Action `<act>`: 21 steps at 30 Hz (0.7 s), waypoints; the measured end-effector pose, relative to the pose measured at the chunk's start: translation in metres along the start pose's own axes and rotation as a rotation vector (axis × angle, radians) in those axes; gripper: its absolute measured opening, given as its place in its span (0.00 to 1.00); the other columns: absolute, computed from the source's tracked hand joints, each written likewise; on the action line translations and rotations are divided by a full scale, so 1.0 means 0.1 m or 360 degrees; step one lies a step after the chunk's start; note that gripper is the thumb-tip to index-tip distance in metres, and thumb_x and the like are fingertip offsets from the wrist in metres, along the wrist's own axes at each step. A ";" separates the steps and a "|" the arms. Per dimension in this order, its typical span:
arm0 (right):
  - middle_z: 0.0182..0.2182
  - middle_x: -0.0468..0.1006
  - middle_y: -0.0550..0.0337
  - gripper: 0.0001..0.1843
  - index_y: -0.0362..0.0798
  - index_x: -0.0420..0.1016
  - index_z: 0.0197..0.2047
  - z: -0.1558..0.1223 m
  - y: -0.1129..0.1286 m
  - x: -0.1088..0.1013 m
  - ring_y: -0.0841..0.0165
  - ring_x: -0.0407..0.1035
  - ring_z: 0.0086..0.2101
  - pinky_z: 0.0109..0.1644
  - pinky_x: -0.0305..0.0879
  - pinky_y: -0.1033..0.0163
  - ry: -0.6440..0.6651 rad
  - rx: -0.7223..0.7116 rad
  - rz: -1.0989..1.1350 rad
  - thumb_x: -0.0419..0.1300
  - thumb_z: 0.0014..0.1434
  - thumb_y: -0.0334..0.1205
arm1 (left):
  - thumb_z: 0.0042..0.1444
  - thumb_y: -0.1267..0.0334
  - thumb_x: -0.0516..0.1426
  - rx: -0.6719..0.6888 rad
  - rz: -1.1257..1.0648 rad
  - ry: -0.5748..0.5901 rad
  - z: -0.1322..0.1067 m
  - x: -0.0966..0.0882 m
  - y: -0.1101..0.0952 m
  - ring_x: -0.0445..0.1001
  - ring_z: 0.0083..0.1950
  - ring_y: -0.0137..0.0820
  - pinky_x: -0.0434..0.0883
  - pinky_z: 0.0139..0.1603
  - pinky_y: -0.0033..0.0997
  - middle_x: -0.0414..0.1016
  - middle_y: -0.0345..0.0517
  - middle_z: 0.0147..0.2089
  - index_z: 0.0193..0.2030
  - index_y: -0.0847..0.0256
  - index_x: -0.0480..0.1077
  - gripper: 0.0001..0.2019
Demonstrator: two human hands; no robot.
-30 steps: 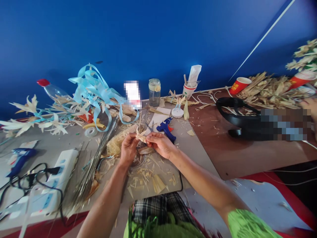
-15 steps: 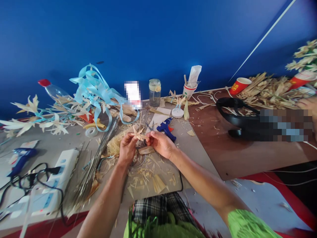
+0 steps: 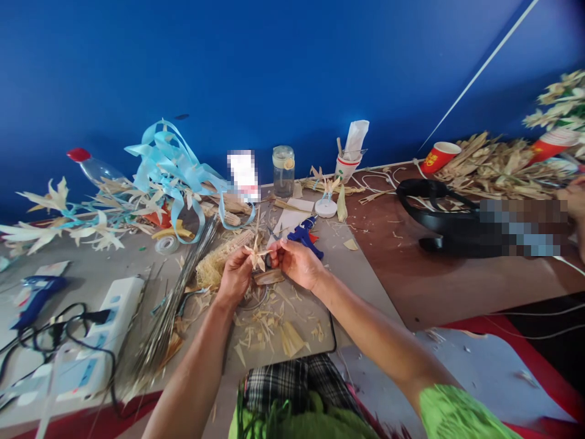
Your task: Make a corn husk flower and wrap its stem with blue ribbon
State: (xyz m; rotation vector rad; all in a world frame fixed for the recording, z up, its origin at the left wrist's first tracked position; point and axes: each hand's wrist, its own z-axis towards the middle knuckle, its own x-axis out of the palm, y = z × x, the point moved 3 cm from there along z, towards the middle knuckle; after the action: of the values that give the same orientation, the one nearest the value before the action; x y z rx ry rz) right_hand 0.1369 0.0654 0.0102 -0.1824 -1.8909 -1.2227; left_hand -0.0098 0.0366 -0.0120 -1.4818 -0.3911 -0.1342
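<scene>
- A small pale flower (image 3: 258, 257) of dry husk is held in the middle of the view, above a littered table (image 3: 356, 283), between 2 bare hands.
- The left hand (image 3: 236, 275) pinches the flower's left side between thumb and forefinger, seemingly to steady it while leaving most petals free.
- The right hand (image 3: 298, 263) has its thumb and fingertips drawn together on the flower's right petal; so light a hold probably suits thin husk that could tear.
- Husk scraps (image 3: 292, 339) lie below and in front of the hands, where trimmings from close work would naturally drop.
- A blue glue gun (image 3: 303, 235) lies just beyond the right hand, probably for a short reach. The other glue gun (image 3: 39, 297) is at far left beside a white power strip (image 3: 114, 318), perhaps to be near current; I cannot trace its cord.
- Thin wires (image 3: 186, 281) lie bundled lengthwise left of the left hand, which would make them easy to draw out 1 by 1.
- A lidded jar (image 3: 284, 175) and a white cup (image 3: 346, 170) stand upright at the back near the blue wall (image 3: 292, 73), likely clear of the elbows.
</scene>
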 end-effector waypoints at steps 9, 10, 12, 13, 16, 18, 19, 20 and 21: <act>0.24 0.71 0.61 0.15 0.45 0.76 0.27 -0.01 0.01 0.02 0.73 0.62 0.26 0.33 0.59 0.65 0.0010 -0.0015 -0.0024 0.66 0.46 0.50 | 0.41 0.58 0.66 0.0046 -0.0021 -0.0034 0.01 0.02 -0.05 0.70 0.27 0.25 0.68 0.33 0.28 0.72 0.37 0.24 0.28 0.60 0.69 0.12; 0.24 0.71 0.61 0.15 0.45 0.76 0.27 -0.01 0.02 0.01 0.73 0.62 0.26 0.33 0.59 0.65 0.0003 -0.0027 -0.0022 0.66 0.45 0.49 | 0.42 0.58 0.66 0.0070 -0.0002 -0.0039 0.02 0.02 -0.06 0.70 0.28 0.26 0.68 0.35 0.30 0.73 0.38 0.25 0.28 0.60 0.70 0.12; 0.24 0.71 0.62 0.15 0.45 0.77 0.28 0.00 0.04 -0.02 0.73 0.62 0.26 0.33 0.59 0.65 -0.0006 -0.0066 -0.0043 0.66 0.45 0.50 | 0.42 0.59 0.65 0.0101 -0.0015 -0.0038 0.03 0.03 -0.08 0.72 0.30 0.27 0.68 0.40 0.32 0.74 0.39 0.26 0.29 0.60 0.71 0.11; 0.24 0.70 0.62 0.15 0.45 0.77 0.28 0.00 0.05 -0.03 0.73 0.62 0.26 0.33 0.59 0.65 -0.0012 -0.0092 -0.0082 0.65 0.46 0.50 | 0.43 0.60 0.65 0.0115 -0.0046 -0.0040 0.04 0.02 -0.09 0.72 0.31 0.27 0.68 0.41 0.32 0.74 0.39 0.26 0.30 0.59 0.71 0.10; 0.25 0.71 0.63 0.12 0.46 0.77 0.30 0.01 0.11 -0.08 0.73 0.62 0.26 0.33 0.57 0.65 -0.0069 -0.0218 -0.0430 0.64 0.49 0.47 | 0.42 0.61 0.66 0.0156 -0.0127 -0.0070 0.06 -0.01 -0.13 0.72 0.32 0.27 0.68 0.42 0.33 0.75 0.39 0.28 0.31 0.58 0.71 0.11; 0.26 0.71 0.62 0.09 0.47 0.77 0.31 0.01 0.15 -0.10 0.72 0.62 0.27 0.34 0.57 0.65 -0.0085 -0.0356 -0.0895 0.62 0.51 0.44 | 0.41 0.61 0.66 0.0192 -0.0139 -0.0110 0.08 -0.04 -0.15 0.73 0.33 0.27 0.68 0.42 0.33 0.75 0.39 0.29 0.31 0.58 0.70 0.12; 0.27 0.72 0.62 0.07 0.48 0.77 0.31 0.00 0.17 -0.09 0.72 0.63 0.28 0.35 0.57 0.65 -0.0060 -0.0444 -0.1168 0.61 0.52 0.41 | 0.41 0.61 0.66 0.0208 -0.0143 -0.0127 0.08 -0.05 -0.16 0.73 0.33 0.27 0.68 0.42 0.33 0.75 0.39 0.30 0.32 0.58 0.70 0.12; 0.28 0.72 0.61 0.06 0.48 0.77 0.31 -0.01 0.17 -0.07 0.71 0.64 0.29 0.36 0.58 0.64 -0.0014 -0.0534 -0.1439 0.60 0.53 0.39 | 0.41 0.61 0.66 0.0222 -0.0147 -0.0138 0.09 -0.07 -0.17 0.73 0.34 0.27 0.68 0.43 0.34 0.74 0.39 0.30 0.32 0.58 0.70 0.12; 0.29 0.73 0.59 0.06 0.48 0.77 0.31 -0.02 0.17 -0.04 0.70 0.65 0.31 0.37 0.58 0.63 0.0043 -0.0616 -0.1695 0.59 0.54 0.36 | 0.42 0.62 0.66 0.0230 -0.0154 -0.0141 0.09 -0.08 -0.17 0.73 0.34 0.27 0.68 0.43 0.34 0.74 0.38 0.29 0.31 0.58 0.69 0.11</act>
State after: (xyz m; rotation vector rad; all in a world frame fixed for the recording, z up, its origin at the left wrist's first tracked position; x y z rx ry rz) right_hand 0.1495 0.0734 0.0188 0.7294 -1.7053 -2.2574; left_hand -0.0242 0.0429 0.0020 -1.3298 -0.5338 -0.1149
